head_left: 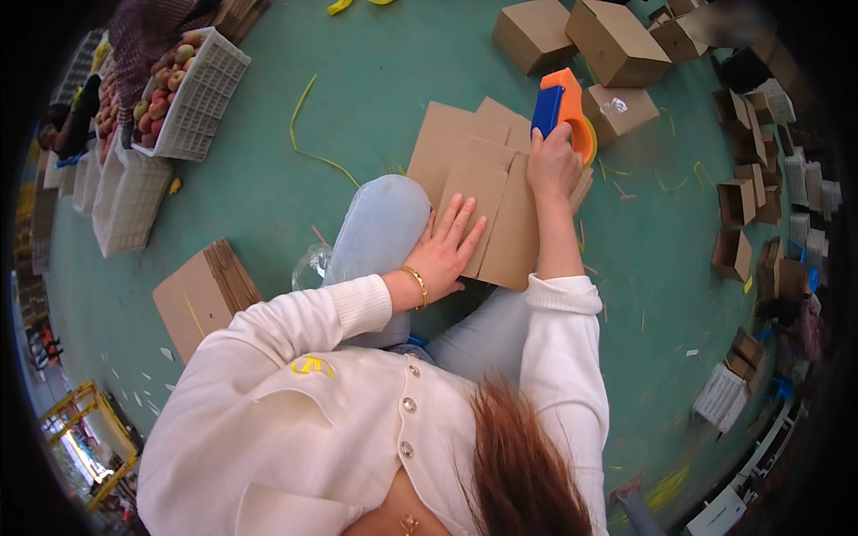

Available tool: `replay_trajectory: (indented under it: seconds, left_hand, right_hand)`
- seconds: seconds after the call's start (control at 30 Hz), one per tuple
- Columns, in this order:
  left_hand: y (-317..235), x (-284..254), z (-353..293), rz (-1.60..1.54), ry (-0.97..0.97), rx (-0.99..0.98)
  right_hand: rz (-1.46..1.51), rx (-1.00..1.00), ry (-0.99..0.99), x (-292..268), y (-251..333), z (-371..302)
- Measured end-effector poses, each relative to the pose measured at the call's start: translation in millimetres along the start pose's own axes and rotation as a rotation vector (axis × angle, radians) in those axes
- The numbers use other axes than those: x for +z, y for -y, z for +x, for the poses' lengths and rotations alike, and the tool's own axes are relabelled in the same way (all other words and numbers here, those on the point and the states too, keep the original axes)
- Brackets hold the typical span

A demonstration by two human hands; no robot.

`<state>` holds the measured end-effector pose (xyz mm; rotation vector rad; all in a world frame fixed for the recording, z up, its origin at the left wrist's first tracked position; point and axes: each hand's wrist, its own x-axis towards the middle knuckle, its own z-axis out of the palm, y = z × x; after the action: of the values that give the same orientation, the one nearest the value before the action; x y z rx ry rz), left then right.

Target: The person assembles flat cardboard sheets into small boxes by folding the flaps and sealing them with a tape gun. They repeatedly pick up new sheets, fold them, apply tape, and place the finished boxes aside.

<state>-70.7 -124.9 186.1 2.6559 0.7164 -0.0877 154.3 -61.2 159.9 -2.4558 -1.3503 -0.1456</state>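
Observation:
A brown cardboard box [507,201] with flaps spread out lies between my knees, a seam running along its upper face. My left hand [444,239] rests flat on its left side, fingers stretched out and holding nothing. At the box's far right, my right hand [554,163] is wrapped round the handle of a tape dispenser [561,100] in orange and blue. A yellow-orange roll [584,138] shows at the dispenser's right side. The tape's free end cannot be made out.
Closed boxes [617,45] stand at the far right, with several open ones [736,201] further right. Flattened cardboard [201,295] is stacked at left. White crates [201,98], one full of apples [165,85], stand far left near another person [147,36]. Yellow strapping [299,125] lies on the green floor.

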Motion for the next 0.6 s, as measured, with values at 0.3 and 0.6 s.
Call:
replay_trajectory:
  seconds: [0.3,0.6]
  left_hand:
    - [-5.8,-29.1,-0.1,0.044,0.169,-0.014]
    - [15.7,-31.9,14.1,0.146,-0.091,0.154]
  right_hand:
    - [-0.063,-0.006,0.043,-8.1,9.4,-2.7]
    - [-0.092,-0.014,0.018,-4.2,8.5,-1.3]
